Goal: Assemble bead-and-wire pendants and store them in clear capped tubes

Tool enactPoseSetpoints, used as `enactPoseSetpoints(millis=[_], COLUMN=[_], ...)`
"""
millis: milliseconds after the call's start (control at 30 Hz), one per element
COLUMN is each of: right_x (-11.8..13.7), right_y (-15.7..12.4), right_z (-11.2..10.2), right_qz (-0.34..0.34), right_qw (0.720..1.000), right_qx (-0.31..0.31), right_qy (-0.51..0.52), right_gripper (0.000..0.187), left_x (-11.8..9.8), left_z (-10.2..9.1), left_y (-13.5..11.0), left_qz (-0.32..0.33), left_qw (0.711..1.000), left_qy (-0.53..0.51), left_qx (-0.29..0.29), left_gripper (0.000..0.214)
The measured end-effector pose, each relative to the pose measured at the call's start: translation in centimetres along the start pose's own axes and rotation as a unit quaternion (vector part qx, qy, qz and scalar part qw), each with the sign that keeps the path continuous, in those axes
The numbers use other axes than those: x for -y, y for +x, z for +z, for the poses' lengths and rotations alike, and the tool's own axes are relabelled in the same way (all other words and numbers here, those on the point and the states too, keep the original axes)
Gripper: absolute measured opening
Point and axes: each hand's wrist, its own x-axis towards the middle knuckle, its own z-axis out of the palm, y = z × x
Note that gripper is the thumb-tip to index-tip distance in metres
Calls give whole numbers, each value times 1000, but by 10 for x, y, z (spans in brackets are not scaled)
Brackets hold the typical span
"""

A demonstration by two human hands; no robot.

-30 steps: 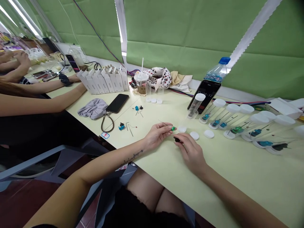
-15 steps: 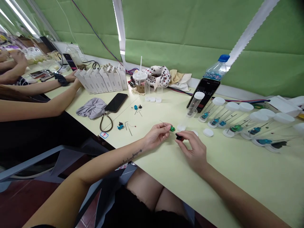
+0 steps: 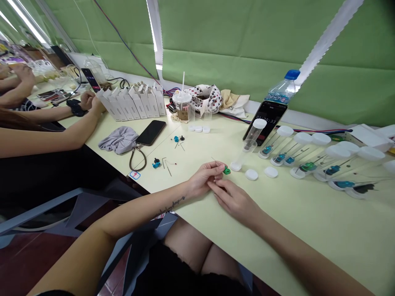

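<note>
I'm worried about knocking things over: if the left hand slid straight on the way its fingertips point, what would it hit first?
Likely the white cap just beyond the green part pinched in the left hand, though depth is hard to judge.

Timer 01:20:33 on propped phone

You face a pale yellow table set along a wall of green blinds, which white window frames divide. Light strips glow at your upper left. Below you, a grey chair stands on a dark red floor.
</note>
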Motion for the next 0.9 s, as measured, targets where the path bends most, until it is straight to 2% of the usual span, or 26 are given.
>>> enactPoseSetpoints(millis=[233,367,500,600,900], right_x=[4,2,-5,-9,-10], right_y=[4,3,1,1,3], right_z=[-6,-9,-10,-10,-11], right_qz=[33,51,150,211,236], right_qw=[998,989,969,957,951], right_qx=[-38,-109,-167,-168,-149], right_qy=[28,83,103,104,132], right_gripper=[49,34,22,14,12], left_x=[1,2,4,4,7], left_z=[-3,-6,-8,-9,-10], left_y=[1,3,5,6,6], left_qz=[-2,15,31,38,40], left_qw=[1000,999,999,999,999], left_qy=[-8,-35,-25,-12,-5], left_qx=[10,10,17,7,11], left_gripper=[28,29,29,30,25])
